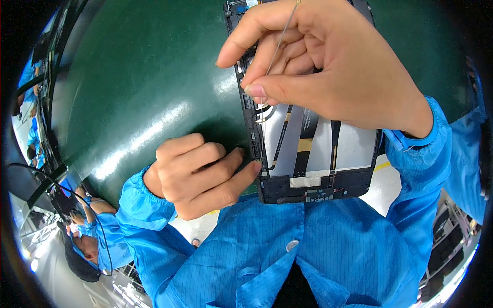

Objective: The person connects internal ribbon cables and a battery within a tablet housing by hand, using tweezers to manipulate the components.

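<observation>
- On the green table point(138, 66), at the side near the person's body, an open tablet point(319, 154) is set with its insides showing.
- Silver slabs are seen inside it, with dark strips laid over and between them.
- Near its bottom end, a pale piece of tape point(304, 182) is stuck on the dark part.
- By the tablet's left edge, a thin wire point(280, 43) is stretched, and its gold tip is held up high at the top.
- The wire is pinched by the right hand point(349, 66), between thumb and finger, over the tablet.
- The tablet's left edge, low down, is touched by a fingertip of the left hand point(197, 172); its other fingers are curled, and whether anything is gripped under them cannot be told.
- A blue coat point(215, 267) with a white button point(292, 246) is worn by the person.
- Far to the left, another person in blue point(115, 246) is seen, with a dark cord in front.
</observation>
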Motion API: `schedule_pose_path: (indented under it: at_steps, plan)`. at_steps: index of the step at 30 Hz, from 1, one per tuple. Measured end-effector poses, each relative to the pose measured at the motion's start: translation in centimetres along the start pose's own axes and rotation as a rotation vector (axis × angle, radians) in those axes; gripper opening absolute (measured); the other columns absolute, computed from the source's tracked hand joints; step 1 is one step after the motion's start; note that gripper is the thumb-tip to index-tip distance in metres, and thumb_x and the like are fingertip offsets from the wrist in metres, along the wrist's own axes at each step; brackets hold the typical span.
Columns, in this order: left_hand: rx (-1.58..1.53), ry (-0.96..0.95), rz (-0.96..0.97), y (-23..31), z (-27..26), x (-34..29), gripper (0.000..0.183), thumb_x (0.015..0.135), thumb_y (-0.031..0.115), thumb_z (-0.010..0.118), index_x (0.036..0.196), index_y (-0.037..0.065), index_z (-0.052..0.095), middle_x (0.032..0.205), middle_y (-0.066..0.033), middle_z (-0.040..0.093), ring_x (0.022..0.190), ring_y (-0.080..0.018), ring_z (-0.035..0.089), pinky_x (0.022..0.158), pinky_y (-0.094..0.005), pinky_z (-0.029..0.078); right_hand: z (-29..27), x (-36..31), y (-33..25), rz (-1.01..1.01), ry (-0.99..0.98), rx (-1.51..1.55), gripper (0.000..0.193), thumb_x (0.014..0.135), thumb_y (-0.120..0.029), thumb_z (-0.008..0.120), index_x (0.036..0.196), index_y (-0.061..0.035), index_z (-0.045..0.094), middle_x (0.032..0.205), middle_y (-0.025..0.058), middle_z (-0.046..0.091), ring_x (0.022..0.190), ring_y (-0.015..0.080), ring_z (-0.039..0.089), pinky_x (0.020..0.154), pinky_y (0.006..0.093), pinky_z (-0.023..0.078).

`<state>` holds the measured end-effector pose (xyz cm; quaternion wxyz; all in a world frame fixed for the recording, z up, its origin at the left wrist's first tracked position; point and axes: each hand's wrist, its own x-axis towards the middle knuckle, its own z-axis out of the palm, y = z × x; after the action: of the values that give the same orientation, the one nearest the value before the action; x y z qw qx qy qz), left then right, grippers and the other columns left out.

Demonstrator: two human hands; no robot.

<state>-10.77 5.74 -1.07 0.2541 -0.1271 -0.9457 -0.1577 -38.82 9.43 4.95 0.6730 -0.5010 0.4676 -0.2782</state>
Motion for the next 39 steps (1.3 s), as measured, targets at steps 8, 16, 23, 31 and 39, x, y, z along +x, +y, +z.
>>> schedule_pose_path:
  at_steps: [8,16,23,31,39]
  plan:
    - [-0.191,0.067,-0.127,-0.2,0.7,-0.2,0.032,0.068,0.015,0.071,0.095,0.002,0.083,0.075,-0.0068,0.071,0.059,-0.0163,0.055,0.048,-0.0286,0.035,0.0,-0.3,0.2,0.001,0.015,-0.039,0.024,0.098,0.002,0.073,0.121,0.0087,0.07,0.095,0.0113,0.08,0.079,0.0082,0.072,0.07,0.022,0.058]
    - [-0.247,0.074,-0.156,-0.4,0.9,-0.2,0.032,0.068,0.012,0.07,0.095,0.002,0.083,0.074,-0.0067,0.07,0.058,-0.0177,0.055,0.047,-0.0292,0.036,-1.2,0.6,0.3,0.131,-0.185,0.057,0.032,0.099,-0.006,0.075,0.126,0.0111,0.068,0.118,0.0179,0.077,0.1,0.0152,0.075,0.085,0.0281,0.061]
    - [-0.176,0.052,-0.11,-0.5,1.0,-0.8,0.027,0.075,0.016,0.071,0.095,0.002,0.083,0.074,-0.0067,0.069,0.057,-0.016,0.055,0.047,-0.0283,0.036,0.1,1.1,2.2,-0.164,-0.15,-0.047,0.027,0.096,-0.004,0.079,0.12,0.0067,0.074,0.11,0.0156,0.079,0.092,0.0155,0.076,0.08,0.0274,0.061]
    - [-0.179,0.097,-0.1,-0.5,1.6,-0.6,0.021,0.08,0.018,0.072,0.093,0.004,0.081,0.075,-0.0068,0.068,0.059,-0.0172,0.058,0.047,-0.028,0.039,1.8,0.4,5.1,-0.534,-0.062,-0.201,0.022,0.092,-0.002,0.085,0.113,0.0007,0.082,0.099,0.0127,0.081,0.082,0.0158,0.077,0.075,0.0264,0.061]
    - [-0.204,0.18,-0.086,-0.9,2.2,-0.5,0.015,0.069,0.005,0.076,0.083,0.003,0.078,0.069,-0.0057,0.062,0.055,-0.0167,0.054,0.045,-0.0267,0.036,1.6,0.3,4.9,-0.629,-0.212,-0.356,0.015,0.089,-0.009,0.085,0.103,-0.0049,0.086,0.092,0.0124,0.079,0.077,0.0235,0.074,0.067,0.0326,0.057]
